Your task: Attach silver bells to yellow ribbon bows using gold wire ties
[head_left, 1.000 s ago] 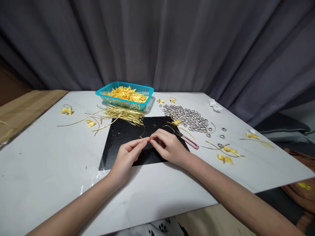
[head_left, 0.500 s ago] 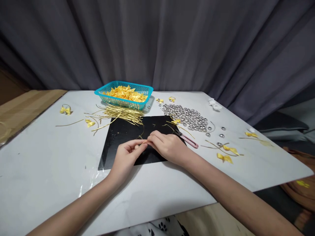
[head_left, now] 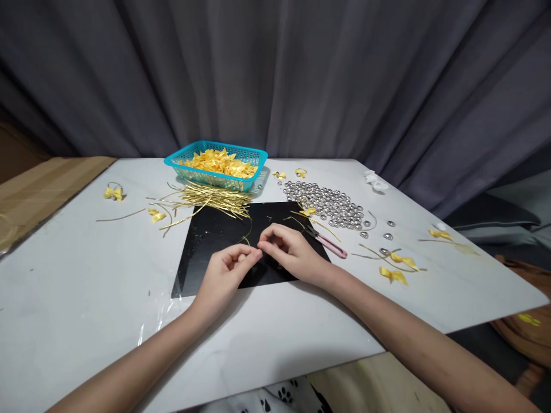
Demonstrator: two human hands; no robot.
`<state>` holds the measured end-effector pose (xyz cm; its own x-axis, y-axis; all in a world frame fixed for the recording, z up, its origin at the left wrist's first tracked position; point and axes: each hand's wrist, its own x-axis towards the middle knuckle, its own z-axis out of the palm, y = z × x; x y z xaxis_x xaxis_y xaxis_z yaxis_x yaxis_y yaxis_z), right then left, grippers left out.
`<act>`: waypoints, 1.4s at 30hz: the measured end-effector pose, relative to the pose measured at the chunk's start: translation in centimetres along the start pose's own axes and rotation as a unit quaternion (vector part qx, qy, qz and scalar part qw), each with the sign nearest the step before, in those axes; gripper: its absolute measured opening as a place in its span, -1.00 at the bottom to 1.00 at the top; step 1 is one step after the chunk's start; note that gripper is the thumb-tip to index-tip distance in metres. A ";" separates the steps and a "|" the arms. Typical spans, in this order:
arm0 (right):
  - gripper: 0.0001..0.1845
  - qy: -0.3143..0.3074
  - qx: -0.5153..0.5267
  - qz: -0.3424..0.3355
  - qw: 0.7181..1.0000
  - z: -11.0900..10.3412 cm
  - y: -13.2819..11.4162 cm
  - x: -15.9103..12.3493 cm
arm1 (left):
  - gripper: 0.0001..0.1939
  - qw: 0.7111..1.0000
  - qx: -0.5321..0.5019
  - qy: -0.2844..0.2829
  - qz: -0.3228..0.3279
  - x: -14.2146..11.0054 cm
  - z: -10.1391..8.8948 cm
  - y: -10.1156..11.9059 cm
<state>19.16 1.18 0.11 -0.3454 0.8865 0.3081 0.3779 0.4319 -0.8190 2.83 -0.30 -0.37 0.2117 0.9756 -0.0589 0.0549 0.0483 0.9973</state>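
My left hand (head_left: 228, 268) is closed in a pinch, thumb against index finger, over the black mat (head_left: 206, 244). A thin gold strand showed at these fingertips half a second ago; now the fingers mostly hide it. Close beside it, my right hand (head_left: 293, 252) is also pinched, its thumb tip at the left fingertips. What lies in the right pinch is too small to make out. A curved gold cord (head_left: 248, 226) shows on the mat just beyond the left fingers. Pink-handled snips (head_left: 330, 245) lie right of the right hand.
Behind the mat are a bundle of gold cords (head_left: 215, 199) and a blue basket (head_left: 171, 160) of yellow bows. Many silver bells or beads (head_left: 327, 205) are spread at the back right. Loose yellow bows (head_left: 394, 275) and cords lie to the right, another bow (head_left: 113, 193) far left.
My right fingers have loosened and rounded, rolling back so the thumb shows beneath the index finger. The strand between the fingertips is less visible. My left hand has barely shifted.
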 end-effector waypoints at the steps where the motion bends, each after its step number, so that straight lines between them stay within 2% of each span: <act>1: -0.84 0.002 0.040 0.042 0.998 0.2 0.1 0.0 | -0.75 1.000 -0.004 -0.003 0.001 0.0 0.0 0.0; 3: -0.77 -0.009 0.125 0.124 0.984 0.5 0.2 0.1 | -0.76 1.000 -0.017 0.000 -0.002 0.0 0.0 0.2; 5: -0.70 -0.026 0.198 0.172 0.965 0.7 0.1 0.1 | -0.75 0.999 -0.034 0.016 -0.010 0.0 0.0 0.3; 8: -0.67 -0.039 0.272 0.182 0.944 0.8 0.0 0.1 | -0.75 0.997 -0.057 0.044 -0.026 0.1 -0.1 0.4; 11: -0.67 -0.027 0.312 0.182 0.932 0.9 0.1 0.0 | -0.74 0.996 -0.069 0.052 -0.033 0.1 -0.1 0.5; 18: -0.67 0.031 0.279 0.183 0.942 1.1 -0.2 -0.2 | -0.72 0.994 -0.078 0.061 -0.042 0.2 -0.2 0.2; 24: -0.66 0.021 0.263 0.179 0.948 1.0 -0.6 -0.2 | -0.73 0.994 -0.084 0.063 -0.038 0.3 -0.3 0.0; 28: -0.67 0.038 0.228 0.171 0.958 0.9 -0.7 -0.1 | -0.70 0.993 -0.093 0.060 -0.040 0.3 -0.4 -0.1; 36: -0.64 0.036 0.213 0.167 0.962 0.9 -1.0 -0.1 | -0.69 0.996 -0.048 0.062 -0.035 0.2 -0.1 0.2; 42: -0.60 0.030 0.217 0.174 0.960 0.9 -1.1 -0.1 | -0.76 0.998 -0.043 0.046 0.030 0.0 0.1 0.1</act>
<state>17.97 0.47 0.53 -0.2080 0.9781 -0.0038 0.0642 0.0098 -0.9979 2.88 -0.34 -0.30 0.1220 0.9925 0.0022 -0.0402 0.0027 0.9992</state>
